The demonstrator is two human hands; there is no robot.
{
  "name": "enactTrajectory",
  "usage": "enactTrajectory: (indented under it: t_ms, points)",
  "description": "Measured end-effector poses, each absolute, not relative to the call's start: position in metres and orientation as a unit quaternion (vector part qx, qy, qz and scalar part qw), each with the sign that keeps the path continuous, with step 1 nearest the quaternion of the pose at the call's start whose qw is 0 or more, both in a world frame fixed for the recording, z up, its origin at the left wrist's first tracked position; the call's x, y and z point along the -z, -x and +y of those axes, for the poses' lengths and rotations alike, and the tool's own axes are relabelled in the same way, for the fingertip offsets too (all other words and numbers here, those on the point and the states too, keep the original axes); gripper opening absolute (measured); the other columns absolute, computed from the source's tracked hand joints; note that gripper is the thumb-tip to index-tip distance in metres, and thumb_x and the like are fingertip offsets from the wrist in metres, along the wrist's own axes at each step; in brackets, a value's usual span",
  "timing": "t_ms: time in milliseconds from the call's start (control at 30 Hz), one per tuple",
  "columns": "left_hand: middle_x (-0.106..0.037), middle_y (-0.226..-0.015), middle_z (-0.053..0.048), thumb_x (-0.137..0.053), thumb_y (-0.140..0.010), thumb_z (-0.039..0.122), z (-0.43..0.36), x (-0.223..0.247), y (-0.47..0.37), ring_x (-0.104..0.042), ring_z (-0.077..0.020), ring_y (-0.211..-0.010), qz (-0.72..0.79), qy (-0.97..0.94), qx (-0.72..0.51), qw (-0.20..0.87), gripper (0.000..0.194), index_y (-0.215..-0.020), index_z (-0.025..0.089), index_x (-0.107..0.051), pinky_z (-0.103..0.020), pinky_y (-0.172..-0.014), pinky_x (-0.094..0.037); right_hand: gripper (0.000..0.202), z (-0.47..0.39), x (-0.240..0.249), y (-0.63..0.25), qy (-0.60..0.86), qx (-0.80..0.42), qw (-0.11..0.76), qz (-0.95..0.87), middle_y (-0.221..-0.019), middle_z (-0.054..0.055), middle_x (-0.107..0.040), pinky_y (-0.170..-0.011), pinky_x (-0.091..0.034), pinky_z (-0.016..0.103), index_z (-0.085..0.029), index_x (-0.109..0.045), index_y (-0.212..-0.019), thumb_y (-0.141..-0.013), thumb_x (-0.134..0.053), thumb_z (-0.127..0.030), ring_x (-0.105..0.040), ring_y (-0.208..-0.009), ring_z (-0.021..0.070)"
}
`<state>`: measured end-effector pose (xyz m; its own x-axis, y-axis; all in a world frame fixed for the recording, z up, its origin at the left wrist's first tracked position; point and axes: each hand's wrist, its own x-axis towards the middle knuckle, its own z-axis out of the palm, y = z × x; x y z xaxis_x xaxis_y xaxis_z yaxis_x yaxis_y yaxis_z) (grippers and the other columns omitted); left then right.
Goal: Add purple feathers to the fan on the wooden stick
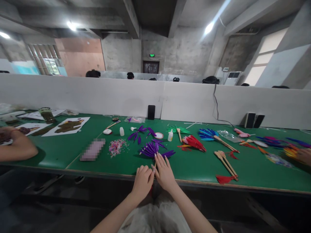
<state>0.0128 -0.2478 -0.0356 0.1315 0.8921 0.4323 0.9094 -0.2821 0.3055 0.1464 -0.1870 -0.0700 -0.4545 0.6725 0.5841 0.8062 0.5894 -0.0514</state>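
A purple feather fan (149, 149) lies on the green table in front of me, its feathers spread away from me. My left hand (143, 179) is closed at the fan's wooden handle by the table's front edge. The fingers of my right hand (165, 171) are stretched out and rest on the base of the feathers, where they join the handle. Between the two hands only a short piece of handle shows. Loose purple feathers (139, 134) lie just beyond the fan, near a small round white disc (159, 136) and a white glue bottle (170, 135).
To the left are a pile of colourful bits (118, 147), a blurred pinkish object (92, 150) and a small white bottle (121, 131). On the right lie a red fan (193, 143), a blue fan (207, 134) and wooden handles (225, 163). Other people's arms reach in at both sides.
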Motion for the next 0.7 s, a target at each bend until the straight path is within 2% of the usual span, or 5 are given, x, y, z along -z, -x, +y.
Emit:
enactTrajectory:
  t_ms: [300, 700]
  points:
    - [-0.056, -0.075, -0.003, -0.037, -0.094, 0.020, -0.2477, 0.0374, -0.0122, -0.050, -0.0181, -0.075, -0.608, 0.743, 0.280, 0.006, 0.032, -0.068, 0.019, -0.055, -0.032, -0.069, -0.037, 0.051, -0.1874, 0.0694, -0.1460, 0.444, 0.110, 0.283, -0.843, -0.146, 0.011, -0.039, -0.111, -0.026, 0.042, -0.010, -0.037, -0.142, -0.097, -0.030, -0.035, -0.034, -0.136, 0.0218]
    - [-0.057, -0.075, -0.003, -0.035, -0.095, 0.022, -0.2473, 0.0409, -0.0044, -0.051, -0.0191, -0.077, -0.623, 0.734, 0.270, 0.025, 0.032, -0.070, 0.018, -0.056, -0.032, -0.069, -0.036, 0.053, -0.1884, 0.0675, -0.1461, 0.443, 0.103, 0.281, -0.845, -0.146, 0.010, -0.039, -0.111, -0.026, 0.042, -0.013, -0.033, -0.144, -0.098, -0.029, -0.038, -0.033, -0.136, 0.0206]
